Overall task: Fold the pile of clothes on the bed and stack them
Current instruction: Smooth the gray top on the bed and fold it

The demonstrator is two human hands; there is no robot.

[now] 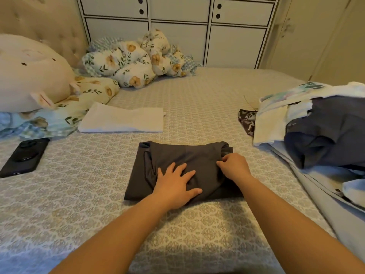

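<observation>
At the far left a large cream plush toy (29,74) lies on floral pillows (92,91), and nearer, close to the left edge of the bed (197,95), a black phone (24,157) lies flat; no writing can be read on it. Just right of the pillows a folded white garment (122,120) lies flat, with a strip of bare patterned cover between it and the dark grey garment (183,157), which is folded into a rectangle in the middle of the bed, near the person. The left hand (175,184) rests flat on this garment with its fingers (180,169) spread. The right hand (234,166) is on the garment's right part, its fingers curled and pinching a fold of the cloth. Open cover lies to the left of the grey garment and on its near side. At the right edge of the bed is the pile of unfolded clothes (320,127), white and navy; the top piece carries teal printed letters, too partial to read. Far behind, a floral blanket (138,62) is bunched against white cabinets (177,26).
</observation>
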